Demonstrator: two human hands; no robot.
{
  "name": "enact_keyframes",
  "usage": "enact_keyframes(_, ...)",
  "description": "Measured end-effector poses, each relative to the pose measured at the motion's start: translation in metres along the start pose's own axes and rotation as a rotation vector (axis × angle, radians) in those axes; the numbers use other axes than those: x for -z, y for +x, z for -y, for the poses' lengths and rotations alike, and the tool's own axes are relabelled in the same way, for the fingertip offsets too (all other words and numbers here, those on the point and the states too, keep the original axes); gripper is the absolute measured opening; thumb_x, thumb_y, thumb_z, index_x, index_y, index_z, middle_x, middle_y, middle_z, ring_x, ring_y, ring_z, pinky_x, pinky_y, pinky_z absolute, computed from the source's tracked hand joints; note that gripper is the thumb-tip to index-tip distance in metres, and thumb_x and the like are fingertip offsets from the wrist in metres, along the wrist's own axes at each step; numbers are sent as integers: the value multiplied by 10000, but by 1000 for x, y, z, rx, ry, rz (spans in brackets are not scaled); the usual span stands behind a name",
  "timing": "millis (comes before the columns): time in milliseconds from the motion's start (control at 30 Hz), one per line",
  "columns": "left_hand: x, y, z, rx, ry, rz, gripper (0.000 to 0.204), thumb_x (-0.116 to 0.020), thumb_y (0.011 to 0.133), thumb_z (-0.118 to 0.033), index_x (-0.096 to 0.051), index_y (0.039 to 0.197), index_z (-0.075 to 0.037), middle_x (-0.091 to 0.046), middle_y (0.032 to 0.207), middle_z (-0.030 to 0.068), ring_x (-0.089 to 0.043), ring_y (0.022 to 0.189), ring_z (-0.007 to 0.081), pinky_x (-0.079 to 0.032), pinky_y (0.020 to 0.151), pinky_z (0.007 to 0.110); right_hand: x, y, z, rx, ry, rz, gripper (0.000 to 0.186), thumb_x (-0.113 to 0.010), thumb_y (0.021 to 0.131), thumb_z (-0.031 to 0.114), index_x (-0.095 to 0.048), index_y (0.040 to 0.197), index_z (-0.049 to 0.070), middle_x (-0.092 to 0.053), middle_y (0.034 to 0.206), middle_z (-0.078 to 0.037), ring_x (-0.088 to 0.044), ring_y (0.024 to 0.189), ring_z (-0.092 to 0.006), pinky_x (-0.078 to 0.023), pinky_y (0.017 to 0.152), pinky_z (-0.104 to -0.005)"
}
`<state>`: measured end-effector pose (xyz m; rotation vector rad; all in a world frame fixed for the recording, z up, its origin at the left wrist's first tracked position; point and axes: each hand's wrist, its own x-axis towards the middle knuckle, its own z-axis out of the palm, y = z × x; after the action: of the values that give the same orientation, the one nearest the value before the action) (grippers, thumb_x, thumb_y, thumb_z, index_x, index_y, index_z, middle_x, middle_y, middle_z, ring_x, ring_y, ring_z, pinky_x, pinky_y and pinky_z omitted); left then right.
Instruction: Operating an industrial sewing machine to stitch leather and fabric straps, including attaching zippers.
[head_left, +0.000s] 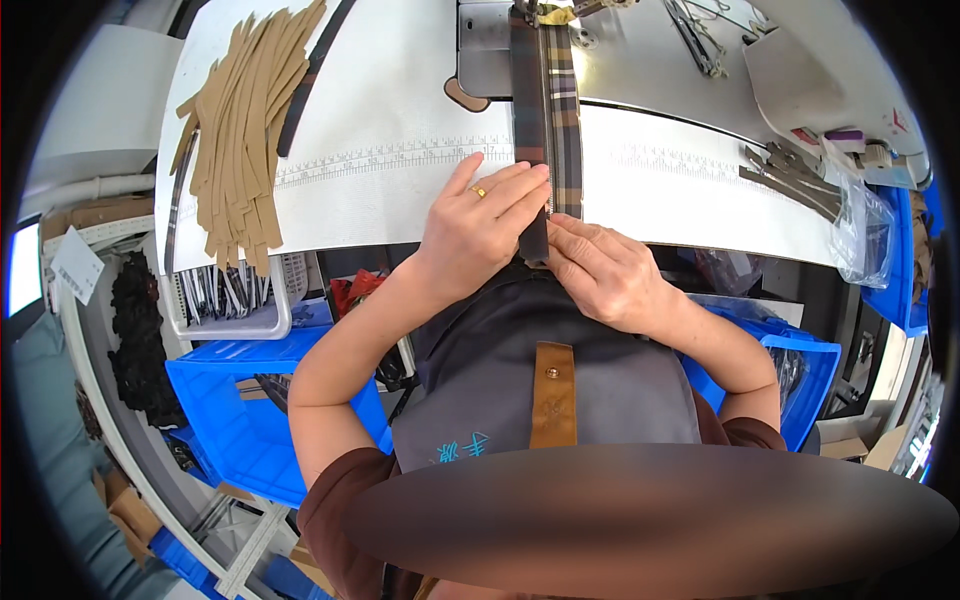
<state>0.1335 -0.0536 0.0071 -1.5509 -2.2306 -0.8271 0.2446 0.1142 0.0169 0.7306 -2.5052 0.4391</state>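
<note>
My left hand [485, 220] rests on a long dark strip [527, 110] with faint brown checks, its fingers extended across it. Beside that strip run a zipper [548, 100] and a plaid fabric strip [566, 110], up to the sewing machine's metal foot area [540, 18] at the top. My right hand [610, 275] has its fingers closed on the near end of the strips at the table's front edge; its fingertips are partly hidden.
Tan strips [240, 130] lie piled on the white table [370, 200] at left. Scissors [690, 45], dark strips [785, 180] and a plastic bag [865, 225] lie at right. A white basket [280, 328] and blue crates [235, 420] [820, 360] stand below the edge.
</note>
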Motion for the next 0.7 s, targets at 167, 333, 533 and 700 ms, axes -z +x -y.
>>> enact_keyframes(167,10,-3,1,24,-34,166,412,-554,797,42,-622,1184,-84,-600,1266,39,-586,1159,189,-322,1035,520,2,-2,0,-39,36,18,234,-694,733,97,-668,929,-29,-660,1019,-141,-653,988,-267,-555,747,-322)
enact_keyframes(333,20,-5,8,1,-47,323,500,-580,804,12,-548,1289,-103,-522,1367,13,-498,1261,185,-255,1052,598,1,-5,-4,-81,143,-48,287,-730,707,67,-676,974,-25,-651,1033,-127,-646,990,-266,-544,787,-335)
enact_keyframes(533,27,-2,9,-21,16,426,495,-617,842,-77,-527,1323,-151,-497,1394,-26,-468,1270,199,-260,1043,614,3,-12,-4,-171,155,-32,330,-699,665,0,-681,994,16,-636,1071,-114,-630,998,-280,-535,819,-354)
enact_keyframes(700,28,0,6,-5,17,390,500,-655,844,-234,-528,1320,-148,-507,1383,-34,-480,1220,216,-266,1038,626,3,-12,-6,-148,147,-46,395,-673,662,-31,-658,1054,15,-637,1069,-115,-633,995,-277,-535,823,-353)
